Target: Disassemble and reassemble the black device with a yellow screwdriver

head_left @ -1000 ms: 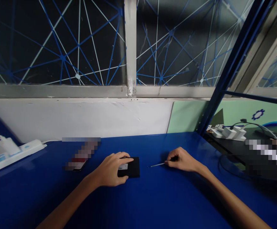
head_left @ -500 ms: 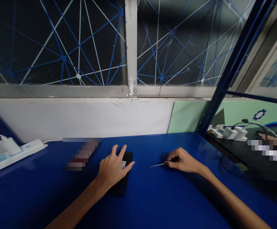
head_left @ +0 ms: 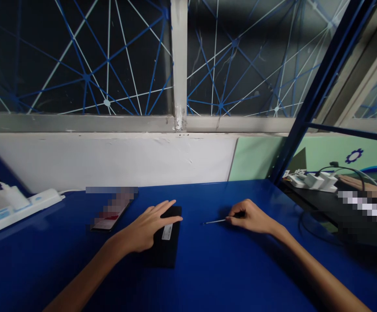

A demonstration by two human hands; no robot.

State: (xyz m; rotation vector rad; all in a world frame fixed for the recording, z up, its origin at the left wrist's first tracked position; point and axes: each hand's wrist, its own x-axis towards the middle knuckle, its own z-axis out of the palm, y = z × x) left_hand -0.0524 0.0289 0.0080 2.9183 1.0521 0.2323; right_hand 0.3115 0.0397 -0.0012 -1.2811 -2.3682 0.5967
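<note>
A flat, black rectangular thing (head_left: 168, 255) with a white label (head_left: 167, 232) lies on the blue table. My left hand (head_left: 144, 229) is over its upper left part, fingers stretched out and thumb reaching toward its right edge. I cannot tell whether the palm touches it. To the right, my right hand (head_left: 248, 216) is closed on one end of a thin metal rod (head_left: 216, 221). The rod's other end points left, toward the black thing, with bare table between them. My fingers hide the rod's held end.
A phone-like slab (head_left: 102, 223), partly pixelated, lies left of the black thing. A white power strip (head_left: 40, 201) with a plug is at the far left. On a black table to the right are white plugs (head_left: 320, 181) with cables and another person's hand (head_left: 357, 182).
My left hand has shifted a little left and turned, its fingers now closer together, uncovering the white label. The right hand and rod have hardly moved.
</note>
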